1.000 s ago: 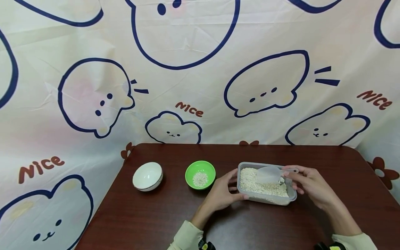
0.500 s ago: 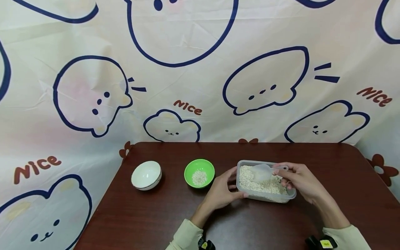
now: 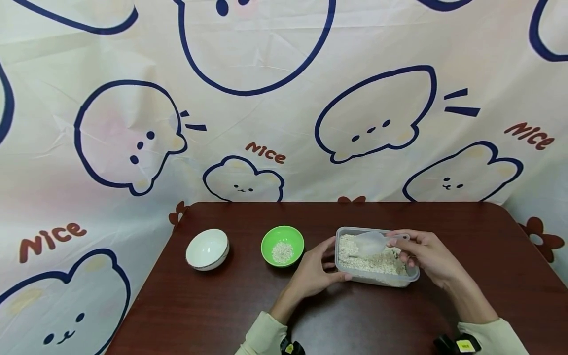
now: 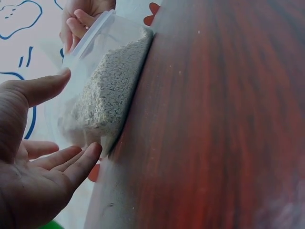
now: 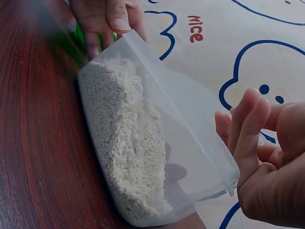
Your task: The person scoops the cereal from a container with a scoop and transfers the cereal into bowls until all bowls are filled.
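A clear rectangular plastic container with rice in it stands on the table. My left hand holds its left end, thumb at the near rim and fingers along the end wall. With my right hand I pinch the handle of a translucent scoop over the container's right part. The scoop's bowl is inside the container, low against the rice. In the right wrist view the scoop shows only dimly through the container wall. A green bowl with a little rice sits left of my left hand.
A white bowl stands at the left of the dark brown table. Behind the table hangs a cloth printed with cartoon figures.
My right hand has moved the scoop left and down into the rice, with slight motion in the last half second. My left hand stays at the container's end.
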`<control>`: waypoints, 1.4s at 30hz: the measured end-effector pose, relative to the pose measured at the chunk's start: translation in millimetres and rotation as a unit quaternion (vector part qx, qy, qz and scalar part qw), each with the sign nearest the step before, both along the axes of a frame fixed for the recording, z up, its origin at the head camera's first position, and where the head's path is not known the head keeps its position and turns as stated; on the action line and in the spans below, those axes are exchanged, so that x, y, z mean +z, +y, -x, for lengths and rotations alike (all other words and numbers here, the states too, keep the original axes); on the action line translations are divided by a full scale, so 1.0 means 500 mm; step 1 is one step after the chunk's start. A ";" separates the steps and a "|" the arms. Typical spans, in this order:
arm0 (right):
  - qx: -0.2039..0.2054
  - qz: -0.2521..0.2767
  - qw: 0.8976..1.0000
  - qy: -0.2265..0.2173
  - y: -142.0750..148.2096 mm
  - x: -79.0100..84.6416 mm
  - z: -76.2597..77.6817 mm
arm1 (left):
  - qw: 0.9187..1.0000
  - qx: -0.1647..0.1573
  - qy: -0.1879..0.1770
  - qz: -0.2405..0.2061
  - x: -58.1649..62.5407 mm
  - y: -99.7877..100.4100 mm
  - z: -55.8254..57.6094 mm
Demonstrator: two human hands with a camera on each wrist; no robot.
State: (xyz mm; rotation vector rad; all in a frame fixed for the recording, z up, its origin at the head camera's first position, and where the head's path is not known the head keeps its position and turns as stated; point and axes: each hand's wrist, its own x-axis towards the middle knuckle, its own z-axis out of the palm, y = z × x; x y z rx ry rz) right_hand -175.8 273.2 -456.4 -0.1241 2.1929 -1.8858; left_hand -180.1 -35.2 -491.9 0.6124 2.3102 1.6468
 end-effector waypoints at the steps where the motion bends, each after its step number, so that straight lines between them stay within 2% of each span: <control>1: 0.002 0.008 1.000 0.001 0.002 -0.001 0.000 | 1.000 0.000 0.000 -0.001 0.000 0.000 0.000; 9: 0.018 0.061 0.998 0.000 0.017 0.000 -0.001 | 1.000 -0.001 -0.009 -0.004 -0.002 -0.002 -0.002; 18: 0.009 0.068 0.998 0.003 0.018 0.014 -0.004 | 1.000 0.010 -0.004 0.007 0.002 -0.011 0.001; 32: 0.014 0.071 0.997 0.003 0.004 0.024 -0.003 | 0.999 0.030 0.014 -0.001 0.045 -0.061 -0.004; 42: 0.027 0.063 0.998 0.000 -0.045 0.036 0.010 | 0.998 0.059 0.021 -0.002 0.069 -0.126 -0.003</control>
